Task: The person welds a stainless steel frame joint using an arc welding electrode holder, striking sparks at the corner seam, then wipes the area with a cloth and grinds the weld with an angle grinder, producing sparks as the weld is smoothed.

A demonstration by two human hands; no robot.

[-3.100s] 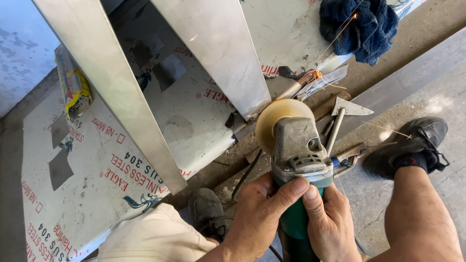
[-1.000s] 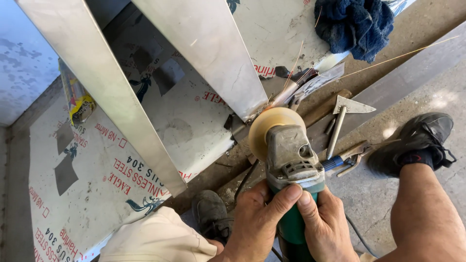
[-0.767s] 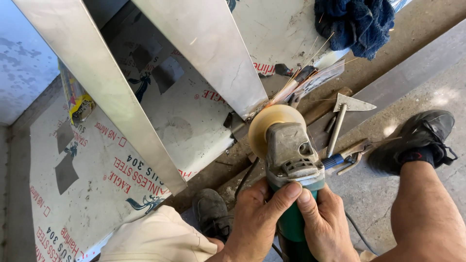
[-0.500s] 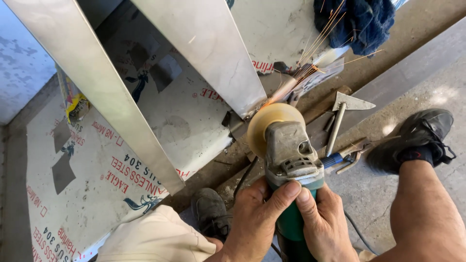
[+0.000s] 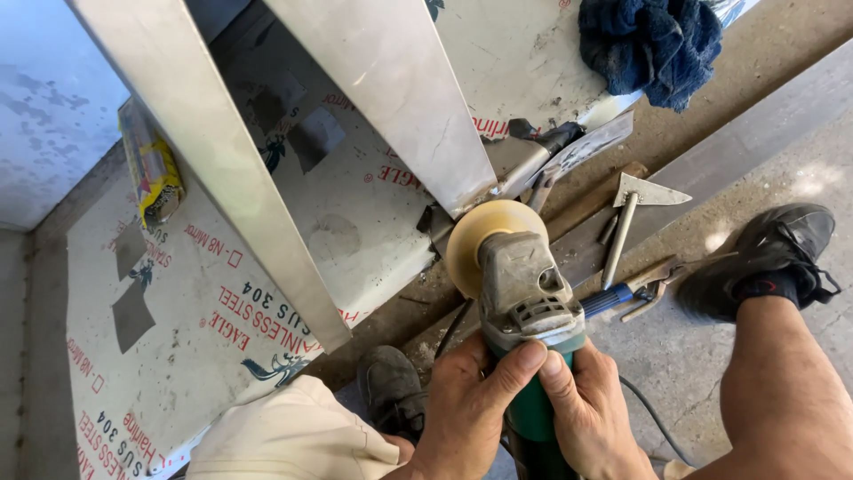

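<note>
I'm clamping both hands, left hand [image 5: 471, 409] and right hand [image 5: 591, 413], around the green angle grinder [image 5: 524, 311]; its disc is touching the steel panel's [image 5: 391, 98] corner at 12 o'clock, contact point hidden.

Angle grinder [image 5: 524, 302]: green body, grey dusty gear head w/ vent slots, tan-yellow round disc [image 5: 475, 240] at front. Held pointing away from the person, head up, disc tilted on edge. Disc rim sits right at lower corner of bare steel strip [image 5: 391, 98], touching or just shy, can't tell. Strip: long, flat, dull silver, leaning diagonally, its lower end by the disc. Both hands wrap the green body just behind the head.
</note>
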